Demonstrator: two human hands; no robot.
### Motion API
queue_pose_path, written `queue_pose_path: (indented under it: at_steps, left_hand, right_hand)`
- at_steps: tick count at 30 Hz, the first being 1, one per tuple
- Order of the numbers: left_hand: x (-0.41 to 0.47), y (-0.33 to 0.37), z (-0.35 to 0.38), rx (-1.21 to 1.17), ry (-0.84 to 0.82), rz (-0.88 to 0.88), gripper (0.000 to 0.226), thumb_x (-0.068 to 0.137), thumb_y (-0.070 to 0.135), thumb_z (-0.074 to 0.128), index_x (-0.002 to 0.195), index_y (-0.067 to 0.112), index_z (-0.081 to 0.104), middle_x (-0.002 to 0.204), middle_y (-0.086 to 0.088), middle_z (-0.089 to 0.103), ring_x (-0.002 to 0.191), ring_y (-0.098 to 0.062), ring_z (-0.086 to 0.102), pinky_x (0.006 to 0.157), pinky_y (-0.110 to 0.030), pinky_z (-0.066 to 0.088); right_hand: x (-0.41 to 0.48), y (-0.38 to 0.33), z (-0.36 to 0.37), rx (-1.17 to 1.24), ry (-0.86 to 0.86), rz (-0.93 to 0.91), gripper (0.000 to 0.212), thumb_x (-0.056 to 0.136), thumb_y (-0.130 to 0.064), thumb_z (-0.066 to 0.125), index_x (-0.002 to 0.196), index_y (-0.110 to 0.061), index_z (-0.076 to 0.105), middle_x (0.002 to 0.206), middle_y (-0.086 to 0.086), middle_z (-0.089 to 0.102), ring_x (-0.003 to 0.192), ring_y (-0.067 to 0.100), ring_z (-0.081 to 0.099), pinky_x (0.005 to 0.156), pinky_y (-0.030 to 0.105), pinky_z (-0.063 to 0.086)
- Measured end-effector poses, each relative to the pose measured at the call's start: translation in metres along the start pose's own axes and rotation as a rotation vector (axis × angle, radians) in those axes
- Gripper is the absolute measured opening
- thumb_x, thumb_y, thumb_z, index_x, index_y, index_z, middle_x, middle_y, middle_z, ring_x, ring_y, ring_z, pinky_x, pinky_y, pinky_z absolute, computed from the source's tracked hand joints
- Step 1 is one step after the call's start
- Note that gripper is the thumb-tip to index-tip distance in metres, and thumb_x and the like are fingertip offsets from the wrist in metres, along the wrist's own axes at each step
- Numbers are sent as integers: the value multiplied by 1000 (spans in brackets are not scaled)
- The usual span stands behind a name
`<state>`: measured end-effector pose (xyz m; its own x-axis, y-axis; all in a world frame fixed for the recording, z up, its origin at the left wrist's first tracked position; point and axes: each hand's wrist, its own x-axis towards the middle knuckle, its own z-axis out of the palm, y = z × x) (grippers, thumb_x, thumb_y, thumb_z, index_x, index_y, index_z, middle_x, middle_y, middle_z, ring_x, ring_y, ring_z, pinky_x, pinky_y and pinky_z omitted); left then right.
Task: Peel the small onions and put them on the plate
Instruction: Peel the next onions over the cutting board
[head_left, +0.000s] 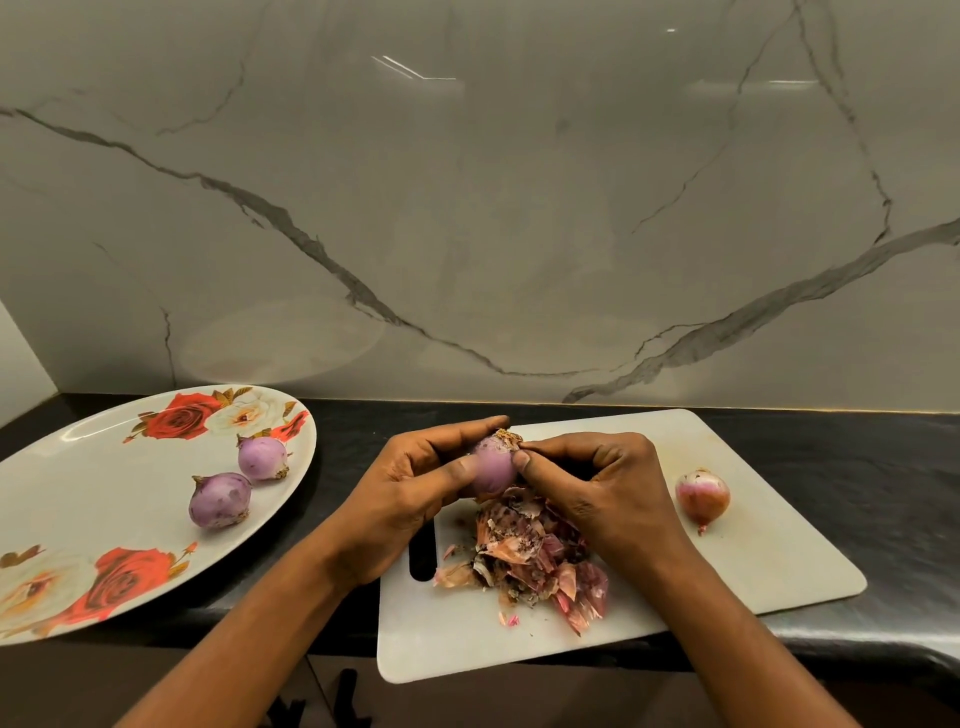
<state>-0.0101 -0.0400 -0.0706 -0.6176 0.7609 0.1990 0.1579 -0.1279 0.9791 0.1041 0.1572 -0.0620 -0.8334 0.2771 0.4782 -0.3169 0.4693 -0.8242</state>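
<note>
1. Both hands are up over the cutting board (753, 561), working together on one small onion.
2. The left hand (410, 493) has its grip wrapped round the held onion (491, 467), thumb across the front, fingers curled behind.
3. The held onion shows smooth purple flesh, with a dry brown tuft at its top.
4. The right hand (597, 483) comes in from the other side, its grip pinched at that tuft, thumb and forefinger tips together. Whether it has loose skin or the root end, I can't quite make out from here.
5. Directly under the two grips lies a heap of skins (530, 551), pink and papery, on the board.
6. Out past the right grip, well apart from it, an unpeeled onion (702, 496) sits on the board, alone.
7. Off to the far side of the left grip is the plate (78, 467), rose-patterned, on the dark bench (857, 467).
8. Two peeled onions lie on that plate, near each other: the far peeled onion (262, 457) and the near peeled onion (220, 500).
9. Behind both hands rises a veined marble wall (467, 208).
</note>
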Motion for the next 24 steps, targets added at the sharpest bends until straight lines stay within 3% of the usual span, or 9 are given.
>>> queue_pose_path:
  at_steps: [9,12,15,24]
  left_hand:
    - [0,2,1,-57,-24,-6,50,99,14,57,149,12,57,145,-9,64,138,-30,59,114,-45,50]
    - [0,3,2,-71,-19,0,49,99,14,57,148,13,57,144,-8,65,137,-29,60,113,-42,51]
    - [0,4,2,-67,-12,5,48,99,14,57,147,15,58,143,-6,66,136,-28,61,111,-39,53]
    - [-1,6,2,-94,-40,-6,49,99,14,56,148,12,56,144,-8,66,136,-28,61,110,-38,53]
  right_hand:
    - [1,3,-1,-32,17,15,15,94,-14,75,106,-21,83,91,-8,81,86,9,78,78,34,66]
    - [1,1,0,-15,19,14,16,92,-27,76,105,-21,83,92,-9,81,87,8,77,78,33,66]
    - [0,-2,1,38,-11,17,32,84,-39,78,108,-19,82,96,-10,82,90,8,78,80,30,65]
    - [0,2,-1,-14,13,-9,14,94,-16,76,106,-19,83,92,-10,81,87,9,78,77,32,65]
